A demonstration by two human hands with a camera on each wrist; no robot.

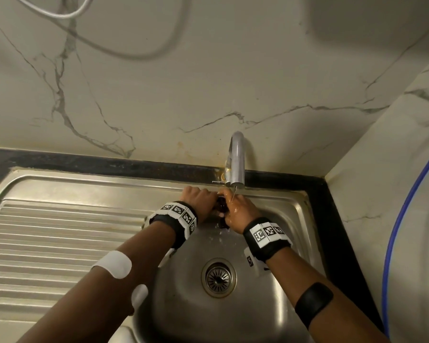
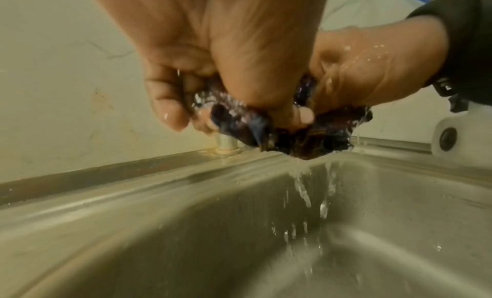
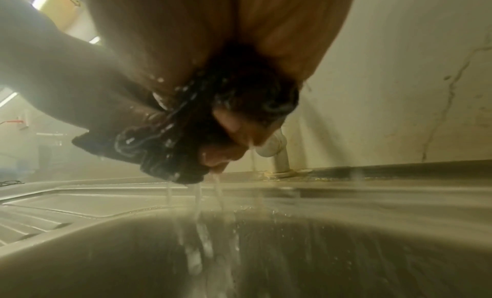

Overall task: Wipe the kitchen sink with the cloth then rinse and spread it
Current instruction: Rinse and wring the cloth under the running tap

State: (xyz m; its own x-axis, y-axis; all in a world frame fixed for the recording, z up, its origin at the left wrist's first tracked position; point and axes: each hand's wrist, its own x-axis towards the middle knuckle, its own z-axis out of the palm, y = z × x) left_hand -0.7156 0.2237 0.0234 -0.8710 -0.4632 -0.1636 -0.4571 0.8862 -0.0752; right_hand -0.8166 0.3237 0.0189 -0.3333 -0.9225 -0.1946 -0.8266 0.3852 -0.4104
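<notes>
A dark wet cloth (image 1: 221, 208) (image 2: 298, 138) (image 3: 173, 142) is bunched up between both hands above the far end of the steel sink basin (image 1: 278, 305). My left hand (image 1: 200, 199) (image 2: 213, 75) grips its left part with curled fingers. My right hand (image 1: 235, 210) (image 3: 226, 117) grips the right part, its back wet. A thin stream falls from the tap (image 1: 237, 159) onto the right hand. Water runs off the cloth into the basin (image 2: 346, 250) (image 3: 293, 260).
The drain strainer (image 1: 218, 278) lies in the basin's middle, below the hands. A ribbed draining board (image 1: 60, 243) stretches to the left. A marble-patterned wall (image 1: 208, 82) stands behind the tap. A blue-edged curved object (image 1: 406, 219) is at the right.
</notes>
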